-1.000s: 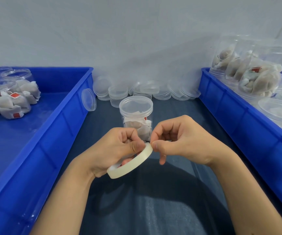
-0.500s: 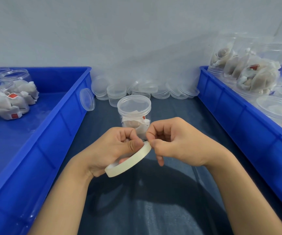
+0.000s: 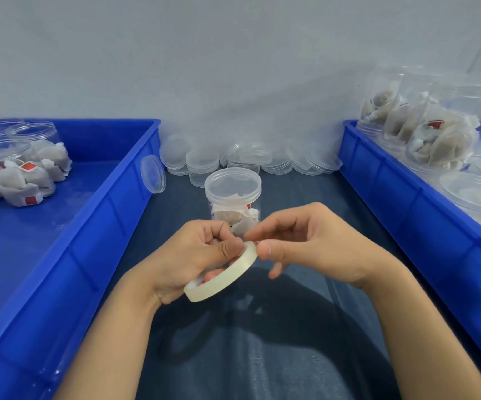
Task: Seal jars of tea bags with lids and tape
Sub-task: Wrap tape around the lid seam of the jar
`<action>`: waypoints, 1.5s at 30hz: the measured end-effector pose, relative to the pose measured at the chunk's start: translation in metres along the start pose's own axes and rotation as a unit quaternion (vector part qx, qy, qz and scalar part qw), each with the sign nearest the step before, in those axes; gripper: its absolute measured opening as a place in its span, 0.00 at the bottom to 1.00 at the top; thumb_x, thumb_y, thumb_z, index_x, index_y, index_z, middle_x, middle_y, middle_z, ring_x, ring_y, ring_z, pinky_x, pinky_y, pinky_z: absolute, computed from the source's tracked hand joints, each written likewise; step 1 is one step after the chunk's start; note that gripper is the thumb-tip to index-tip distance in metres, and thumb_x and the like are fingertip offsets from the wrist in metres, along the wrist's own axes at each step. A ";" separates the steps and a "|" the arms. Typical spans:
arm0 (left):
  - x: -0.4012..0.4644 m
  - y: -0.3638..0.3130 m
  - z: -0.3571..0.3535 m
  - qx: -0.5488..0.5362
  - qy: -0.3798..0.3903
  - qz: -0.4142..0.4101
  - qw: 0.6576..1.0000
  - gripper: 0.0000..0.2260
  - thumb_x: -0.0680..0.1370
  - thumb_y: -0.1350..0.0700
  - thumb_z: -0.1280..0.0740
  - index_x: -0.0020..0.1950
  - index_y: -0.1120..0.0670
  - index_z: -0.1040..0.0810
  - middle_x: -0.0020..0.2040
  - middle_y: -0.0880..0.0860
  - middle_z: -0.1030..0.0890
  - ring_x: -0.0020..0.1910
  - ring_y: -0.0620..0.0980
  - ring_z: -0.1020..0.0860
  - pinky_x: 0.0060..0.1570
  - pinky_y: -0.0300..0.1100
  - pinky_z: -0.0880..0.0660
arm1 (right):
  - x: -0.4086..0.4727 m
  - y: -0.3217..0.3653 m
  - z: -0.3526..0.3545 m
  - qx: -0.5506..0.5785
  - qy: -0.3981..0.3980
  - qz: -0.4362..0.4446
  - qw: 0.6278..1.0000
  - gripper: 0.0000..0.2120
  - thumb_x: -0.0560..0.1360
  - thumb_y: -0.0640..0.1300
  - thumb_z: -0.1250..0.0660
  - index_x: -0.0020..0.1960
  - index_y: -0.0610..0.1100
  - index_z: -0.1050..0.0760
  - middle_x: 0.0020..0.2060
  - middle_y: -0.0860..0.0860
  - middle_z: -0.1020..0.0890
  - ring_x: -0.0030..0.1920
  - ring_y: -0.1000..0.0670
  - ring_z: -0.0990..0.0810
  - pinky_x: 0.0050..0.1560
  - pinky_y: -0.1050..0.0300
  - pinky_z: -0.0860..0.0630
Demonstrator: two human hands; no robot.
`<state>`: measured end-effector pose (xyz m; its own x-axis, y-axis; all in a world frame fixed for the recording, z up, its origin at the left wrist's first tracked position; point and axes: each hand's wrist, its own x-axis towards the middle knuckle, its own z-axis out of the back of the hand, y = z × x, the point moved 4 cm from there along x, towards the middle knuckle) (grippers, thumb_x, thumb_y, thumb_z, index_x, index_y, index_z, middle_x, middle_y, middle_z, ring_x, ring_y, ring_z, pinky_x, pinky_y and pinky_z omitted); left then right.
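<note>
A clear plastic jar (image 3: 233,197) holding tea bags stands upright on the dark table, with a clear lid on top. Just in front of it my left hand (image 3: 193,255) grips a whitish roll of tape (image 3: 224,277), thumb pressed on its upper rim. My right hand (image 3: 308,243) is at the roll's top right edge, thumb and forefinger pinched close together there; whether they hold a tape end is too small to tell. Both hands hide the jar's lower part.
A blue bin (image 3: 109,215) on the left holds open jars of tea bags (image 3: 22,171). Another blue bin (image 3: 406,203) on the right holds filled jars (image 3: 432,131) and lids. Loose clear lids (image 3: 250,160) lie along the back wall; one lid (image 3: 153,174) leans against the left bin.
My right hand's fingers have loosened from a tight curl and spread a little at the roll's edge. The left hand and the roll have hardly moved.
</note>
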<state>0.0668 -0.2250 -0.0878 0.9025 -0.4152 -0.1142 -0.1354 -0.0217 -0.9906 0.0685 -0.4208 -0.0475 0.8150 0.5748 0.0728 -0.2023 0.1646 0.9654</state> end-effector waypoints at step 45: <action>-0.005 -0.025 -0.054 0.254 -0.226 -0.249 0.907 0.07 0.81 0.48 0.26 0.58 0.42 0.17 0.51 0.42 0.16 0.55 0.47 0.17 0.51 0.45 0.19 | -0.006 0.017 0.023 -0.318 -0.175 0.096 0.927 0.07 0.74 0.43 0.27 0.44 0.55 0.20 0.40 0.58 0.17 0.47 0.53 0.19 0.45 0.62 0.25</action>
<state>0.0433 -0.2717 -0.0582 0.8912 -0.0519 0.4507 0.4369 0.3655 -0.8219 0.0725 -0.4399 -0.0259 0.8345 0.3656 0.4123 -0.5504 0.5896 0.5911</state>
